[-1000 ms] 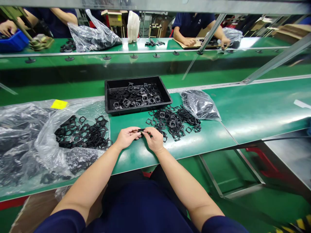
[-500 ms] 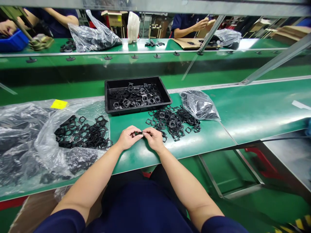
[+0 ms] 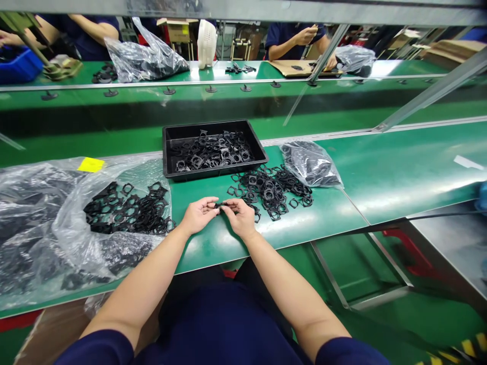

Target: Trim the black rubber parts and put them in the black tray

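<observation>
Between my two hands, above the green bench, is a small black plastic part, mostly covered by the fingertips. My left hand pinches it from the left, and my right hand grips its other side. Just beyond the right hand lies a loose pile of black ring-shaped parts. To the left, black bracket-like parts with round holes spill from the mouth of a large clear plastic bag. Behind the hands, a black tray holds many similar parts.
A smaller clear bag of black parts sits right of the pile. A sloping metal strut rises at the right. Across the line, two co-workers sit behind a second bench with a bag, a blue bin and a white fan.
My hands stay in nearly the same place, with the fingers slightly shifted on the black part. Across the line, one co-worker's hand has lowered toward the cardboard.
</observation>
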A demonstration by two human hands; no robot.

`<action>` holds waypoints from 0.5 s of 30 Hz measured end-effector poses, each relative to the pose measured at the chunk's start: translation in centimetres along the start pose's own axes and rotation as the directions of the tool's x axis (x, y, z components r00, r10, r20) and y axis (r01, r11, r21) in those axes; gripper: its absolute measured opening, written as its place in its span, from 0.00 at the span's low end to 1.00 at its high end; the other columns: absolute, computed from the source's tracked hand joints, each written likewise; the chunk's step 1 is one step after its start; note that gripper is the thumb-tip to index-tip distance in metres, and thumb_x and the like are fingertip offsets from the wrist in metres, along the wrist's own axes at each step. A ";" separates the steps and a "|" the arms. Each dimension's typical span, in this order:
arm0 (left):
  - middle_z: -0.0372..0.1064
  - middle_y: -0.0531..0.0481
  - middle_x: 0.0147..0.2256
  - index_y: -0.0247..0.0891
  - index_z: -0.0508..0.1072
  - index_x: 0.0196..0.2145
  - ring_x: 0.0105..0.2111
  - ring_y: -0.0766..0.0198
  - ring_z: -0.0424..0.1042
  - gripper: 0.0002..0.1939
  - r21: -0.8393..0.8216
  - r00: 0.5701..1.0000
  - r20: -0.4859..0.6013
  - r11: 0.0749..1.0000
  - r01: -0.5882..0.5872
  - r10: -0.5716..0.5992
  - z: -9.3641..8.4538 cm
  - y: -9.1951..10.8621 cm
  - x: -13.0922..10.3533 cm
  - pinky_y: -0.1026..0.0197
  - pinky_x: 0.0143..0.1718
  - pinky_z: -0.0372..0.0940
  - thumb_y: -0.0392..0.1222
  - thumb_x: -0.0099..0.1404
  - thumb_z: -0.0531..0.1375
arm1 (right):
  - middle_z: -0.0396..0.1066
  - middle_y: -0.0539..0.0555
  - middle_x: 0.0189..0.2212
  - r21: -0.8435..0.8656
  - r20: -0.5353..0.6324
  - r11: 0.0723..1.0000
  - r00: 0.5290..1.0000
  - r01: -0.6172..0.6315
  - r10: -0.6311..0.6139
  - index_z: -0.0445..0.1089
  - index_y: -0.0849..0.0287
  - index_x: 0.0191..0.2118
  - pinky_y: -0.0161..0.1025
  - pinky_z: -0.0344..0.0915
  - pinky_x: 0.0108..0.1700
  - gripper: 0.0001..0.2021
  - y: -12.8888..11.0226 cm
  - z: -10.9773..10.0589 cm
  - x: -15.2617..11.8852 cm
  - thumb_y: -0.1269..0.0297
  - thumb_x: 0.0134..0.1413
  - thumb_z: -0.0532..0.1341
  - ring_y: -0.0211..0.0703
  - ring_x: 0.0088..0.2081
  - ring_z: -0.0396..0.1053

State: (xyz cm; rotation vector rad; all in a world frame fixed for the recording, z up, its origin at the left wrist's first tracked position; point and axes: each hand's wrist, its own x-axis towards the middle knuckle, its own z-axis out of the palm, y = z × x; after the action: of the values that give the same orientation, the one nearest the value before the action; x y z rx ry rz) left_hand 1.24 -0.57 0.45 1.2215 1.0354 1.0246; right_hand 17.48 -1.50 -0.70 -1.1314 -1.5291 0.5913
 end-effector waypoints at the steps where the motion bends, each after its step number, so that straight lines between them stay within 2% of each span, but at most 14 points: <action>1: 0.73 0.46 0.34 0.32 0.70 0.44 0.32 0.63 0.74 0.24 0.016 1.000 0.010 1.000 0.004 -0.004 0.0 0.0 -0.1 0.60 0.37 0.71 0.44 0.50 0.66 | 0.74 0.53 0.32 0.002 -0.007 1.000 1.000 0.006 -0.006 0.69 0.58 0.35 0.36 0.71 0.33 0.06 0.0 0.0 0.0 0.62 0.53 0.62 0.38 0.28 0.72; 6: 0.75 0.42 0.35 0.31 0.73 0.42 0.33 0.59 0.75 0.22 0.044 1.000 0.015 0.999 -0.001 0.001 0.0 -0.1 -0.2 0.58 0.37 0.71 0.45 0.51 0.66 | 0.75 0.54 0.35 -0.054 -0.027 0.998 0.999 0.040 -0.041 0.69 0.58 0.31 0.37 0.72 0.35 0.05 -0.1 -0.1 0.1 0.62 0.55 0.60 0.40 0.30 0.73; 10: 0.75 0.43 0.33 0.31 0.73 0.42 0.31 0.60 0.75 0.22 0.021 1.000 0.008 1.000 0.005 -0.005 0.0 -0.1 -0.2 0.60 0.32 0.71 0.45 0.50 0.66 | 0.75 0.54 0.33 -0.065 -0.059 0.996 0.996 0.061 -0.065 0.70 0.57 0.31 0.37 0.73 0.34 0.06 0.0 -0.1 0.1 0.62 0.55 0.60 0.41 0.32 0.73; 15: 0.75 0.44 0.31 0.31 0.73 0.40 0.30 0.61 0.75 0.21 -0.015 1.000 0.012 1.000 0.027 -0.027 0.0 0.1 -0.2 0.62 0.30 0.70 0.45 0.50 0.66 | 0.75 0.54 0.33 -0.074 -0.040 0.990 0.991 0.124 -0.127 0.70 0.57 0.31 0.39 0.72 0.38 0.04 0.1 -0.2 0.2 0.63 0.54 0.61 0.42 0.36 0.73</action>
State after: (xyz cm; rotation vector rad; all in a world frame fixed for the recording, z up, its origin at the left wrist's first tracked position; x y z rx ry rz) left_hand 1.22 -0.81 0.57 1.1967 1.0302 1.0017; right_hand 17.74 -1.35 -0.65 -1.0858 -1.5806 0.4273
